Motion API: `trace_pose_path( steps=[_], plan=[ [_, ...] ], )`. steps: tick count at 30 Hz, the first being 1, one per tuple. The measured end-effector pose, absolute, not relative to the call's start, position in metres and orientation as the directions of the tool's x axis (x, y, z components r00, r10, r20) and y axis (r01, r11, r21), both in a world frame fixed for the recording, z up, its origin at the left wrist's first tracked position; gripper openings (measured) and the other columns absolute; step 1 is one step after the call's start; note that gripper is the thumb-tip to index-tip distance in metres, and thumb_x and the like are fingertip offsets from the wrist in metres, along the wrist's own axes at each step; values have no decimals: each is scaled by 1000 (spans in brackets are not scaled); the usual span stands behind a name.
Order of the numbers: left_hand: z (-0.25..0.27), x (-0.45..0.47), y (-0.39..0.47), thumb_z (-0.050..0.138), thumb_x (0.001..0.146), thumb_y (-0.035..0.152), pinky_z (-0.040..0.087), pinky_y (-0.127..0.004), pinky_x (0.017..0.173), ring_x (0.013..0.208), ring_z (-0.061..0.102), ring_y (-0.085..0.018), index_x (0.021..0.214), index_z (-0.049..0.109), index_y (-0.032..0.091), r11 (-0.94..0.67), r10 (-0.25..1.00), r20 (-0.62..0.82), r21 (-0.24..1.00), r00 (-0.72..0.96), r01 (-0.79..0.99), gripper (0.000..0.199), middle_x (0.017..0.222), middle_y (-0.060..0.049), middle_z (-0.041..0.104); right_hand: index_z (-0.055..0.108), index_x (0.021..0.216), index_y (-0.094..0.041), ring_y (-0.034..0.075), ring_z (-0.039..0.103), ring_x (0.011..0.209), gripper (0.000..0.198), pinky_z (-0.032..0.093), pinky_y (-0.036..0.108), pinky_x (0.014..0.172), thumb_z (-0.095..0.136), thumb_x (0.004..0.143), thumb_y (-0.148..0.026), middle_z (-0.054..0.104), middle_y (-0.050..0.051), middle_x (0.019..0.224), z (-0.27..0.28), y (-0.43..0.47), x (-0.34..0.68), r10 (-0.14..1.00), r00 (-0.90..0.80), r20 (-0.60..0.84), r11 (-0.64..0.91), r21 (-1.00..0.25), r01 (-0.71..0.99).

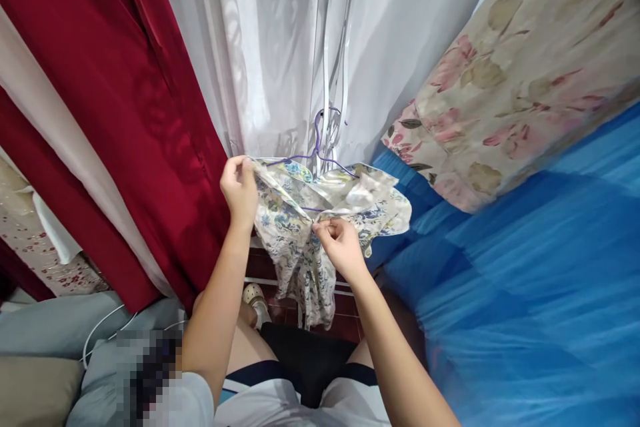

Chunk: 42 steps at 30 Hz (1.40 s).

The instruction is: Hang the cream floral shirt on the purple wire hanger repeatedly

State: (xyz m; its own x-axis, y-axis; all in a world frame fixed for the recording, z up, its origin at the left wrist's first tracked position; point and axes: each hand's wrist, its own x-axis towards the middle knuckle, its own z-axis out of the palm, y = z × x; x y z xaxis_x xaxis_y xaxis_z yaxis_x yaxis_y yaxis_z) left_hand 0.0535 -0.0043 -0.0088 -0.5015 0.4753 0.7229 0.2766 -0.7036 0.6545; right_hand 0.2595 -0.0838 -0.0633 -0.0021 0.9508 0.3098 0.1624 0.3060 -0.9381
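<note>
White curtain fills the bkgd behind the purple wire hanger; dark red tile floor shows below it. Blue-patterned floral garment, poss. a dress or top, is at the hanger: hanger's arms sit w/in the neckline, hook sticking up above, cloth drooping below. L hand, left of the hanger, pinches the garment's top edge btw. thumb & fingers; R hand, just below the hanger, pinches the front neckline edge.

Handling: looks v. light, soft & thin, prob. no stiffness of its own, so it'd sag & bunch wherever unheld. Shouldn't be fragile, but edging might stretch if yanked. Best hold = shoulder edges, one each side of the hanger, light pinch. Hanger's thin too, could slide about inside that loose neckline. Can't tell if its hook hangs on anything.

Around: white ribbons dangle at the hook, so likeliest snag. Red drape close left of the hanger, near L hand. Pink-bloom floral cloth upper right of the hanger; blue pleated fabric lower right, crowding the garment's side. Cream clog below the hanger; grey cushion & white cable far lower left, out of the way.
</note>
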Motion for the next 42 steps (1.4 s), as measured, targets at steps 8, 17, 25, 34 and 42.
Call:
trace_pose_path(
  steps=[8, 17, 25, 34, 42],
  plan=[
    [-99, 27, 41, 61, 87, 20, 48, -23, 67, 58, 55, -9, 74, 51, 15, -305, 809, -45, 821, -587, -483, 17, 62, 2, 53, 47, 69, -20, 7, 28, 42, 26, 18, 22, 44, 62, 84, -35, 36, -9, 47, -74, -109, 263, 966, -117, 230, 241, -967, 87],
    [-158, 71, -34, 72, 73, 32, 51, -27, 64, 64, 63, -16, 77, 64, 13, -94, 964, -1, 935, -267, -342, 21, 73, -4, 67, 44, 62, -21, 9, 32, 43, 30, 23, 23, 45, 62, 82, -35, 38, -7, 46, -134, -119, 323, 990, 78, 121, 123, -992, -30],
    [-134, 134, -94, 63, 86, 39, 47, -24, 75, 81, 60, -15, 89, 65, 16, -241, 970, 227, 909, -81, -340, 23, 85, -4, 64, 63, 75, -18, 19, 57, 68, 21, 44, 29, 63, 66, 79, -38, 63, 3, 72, -164, -138, 342, 986, -45, 161, 166, -915, 367],
    [-104, 190, -131, 52, 94, 42, 38, -36, 105, 117, 53, -23, 124, 57, 20, -438, 835, 435, 896, 336, -72, 38, 124, -11, 57, 65, 87, -15, 20, 57, 78, 24, 47, 30, 75, 60, 86, -38, 65, 4, 84, -125, -165, 330, 954, -294, 65, 63, -998, -18],
    [-157, 166, -138, 55, 90, 49, 40, -24, 67, 73, 53, -16, 80, 66, 13, -285, 812, 67, 913, 580, 293, 39, 77, -1, 63, 49, 56, -17, 11, 33, 53, 27, 25, 24, 50, 59, 77, -30, 41, -3, 53, -74, -140, 408, 982, -90, 167, 184, -952, 246]
  ],
)
